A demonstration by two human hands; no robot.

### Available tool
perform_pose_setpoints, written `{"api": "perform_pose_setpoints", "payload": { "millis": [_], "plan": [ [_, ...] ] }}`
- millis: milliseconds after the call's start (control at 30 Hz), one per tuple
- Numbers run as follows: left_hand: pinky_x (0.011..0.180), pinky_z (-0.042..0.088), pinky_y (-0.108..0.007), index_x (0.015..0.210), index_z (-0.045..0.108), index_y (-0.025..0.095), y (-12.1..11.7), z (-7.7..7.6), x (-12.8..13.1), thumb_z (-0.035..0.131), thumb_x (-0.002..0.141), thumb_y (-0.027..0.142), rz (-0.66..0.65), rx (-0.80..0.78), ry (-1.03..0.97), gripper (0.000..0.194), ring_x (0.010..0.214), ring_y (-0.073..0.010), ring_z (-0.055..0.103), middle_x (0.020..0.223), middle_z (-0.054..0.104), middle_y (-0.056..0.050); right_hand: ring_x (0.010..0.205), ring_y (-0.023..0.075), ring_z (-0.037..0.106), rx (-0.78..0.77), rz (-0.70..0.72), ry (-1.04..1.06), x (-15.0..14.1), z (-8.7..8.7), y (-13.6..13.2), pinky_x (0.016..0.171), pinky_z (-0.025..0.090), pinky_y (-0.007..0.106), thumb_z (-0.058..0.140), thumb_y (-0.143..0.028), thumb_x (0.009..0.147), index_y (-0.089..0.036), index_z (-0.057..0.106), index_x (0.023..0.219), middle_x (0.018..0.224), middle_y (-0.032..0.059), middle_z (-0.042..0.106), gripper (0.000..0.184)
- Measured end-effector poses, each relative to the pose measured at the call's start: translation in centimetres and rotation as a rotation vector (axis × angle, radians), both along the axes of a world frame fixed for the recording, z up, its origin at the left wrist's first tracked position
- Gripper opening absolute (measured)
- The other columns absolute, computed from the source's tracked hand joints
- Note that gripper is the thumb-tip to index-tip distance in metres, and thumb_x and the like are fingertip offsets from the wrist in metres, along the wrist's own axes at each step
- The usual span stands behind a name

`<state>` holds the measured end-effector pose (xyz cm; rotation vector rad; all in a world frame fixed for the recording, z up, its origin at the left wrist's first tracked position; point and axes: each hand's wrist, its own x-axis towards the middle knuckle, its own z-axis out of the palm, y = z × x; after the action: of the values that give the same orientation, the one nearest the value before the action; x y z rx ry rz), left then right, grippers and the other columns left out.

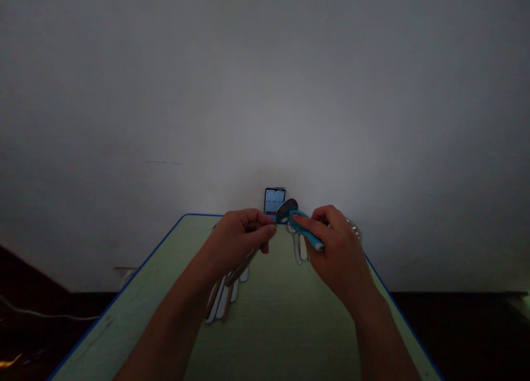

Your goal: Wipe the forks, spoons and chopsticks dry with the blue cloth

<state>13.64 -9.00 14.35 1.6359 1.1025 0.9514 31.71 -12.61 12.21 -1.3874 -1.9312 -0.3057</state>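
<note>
In my left hand [244,232] is a spoon [286,208], pinched near its neck, its bowl tilted up and its handle slanting down toward me. A folded blue cloth [305,231] is gripped in my right hand [335,243], its far end close against the spoon's bowl. Under my left hand, several utensils [223,301] with white and brown handles lie side by side on the table; their heads are hidden. Two more light-handled utensils [297,248] rest on the table just left of my right hand.
A phone [274,200] with a lit screen leans on the pale wall [265,94] at the table's far edge. The light green table [281,326] has a blue rim. A shiny, partly hidden object [355,230] sits behind my right hand. A white cable [49,316] runs at left.
</note>
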Motion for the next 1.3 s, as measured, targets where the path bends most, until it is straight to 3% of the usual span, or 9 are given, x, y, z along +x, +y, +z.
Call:
{"api": "perform_pose_setpoints", "payload": {
  "millis": [733, 1133, 1300],
  "plan": [
    [0.047, 0.036, -0.02, 0.068, 0.063, 0.016, 0.09, -0.06, -0.59, 0.061, 0.07, 0.026, 0.031, -0.031, 0.013, 0.01, 0.045, -0.0095, 0.05, 0.048, 0.057, 0.003, 0.085, 0.02, 0.049, 0.021, 0.0, 0.041, 0.36, -0.36, 0.33, 0.073, 0.047, 0.037, 0.053, -0.012, 0.077, -0.022, 0.061, 0.112, 0.093, 0.0077, 0.051, 0.037],
    [0.039, 0.03, -0.019, 0.066, 0.062, 0.017, 0.21, 0.06, -0.41, 0.063, 0.068, 0.025, 0.053, -0.094, -0.018, 0.008, 0.036, -0.0069, 0.042, 0.044, 0.056, 0.004, 0.083, 0.0188, 0.049, 0.048, 0.084, 0.038, -0.22, 0.28, -0.26, 0.072, 0.045, 0.035, 0.051, -0.009, 0.076, -0.022, 0.06, 0.114, 0.093, 0.0072, 0.051, 0.041],
    [0.043, 0.033, -0.019, 0.065, 0.062, 0.017, 0.44, -0.11, -0.2, 0.063, 0.068, 0.024, 0.027, -0.055, -0.026, 0.008, 0.041, -0.0078, 0.047, 0.045, 0.056, 0.004, 0.084, 0.019, 0.048, 0.01, 0.123, -0.018, -0.38, 0.52, -0.42, 0.072, 0.044, 0.035, 0.051, -0.007, 0.075, -0.022, 0.061, 0.112, 0.093, 0.0071, 0.051, 0.041]
  ]
}}
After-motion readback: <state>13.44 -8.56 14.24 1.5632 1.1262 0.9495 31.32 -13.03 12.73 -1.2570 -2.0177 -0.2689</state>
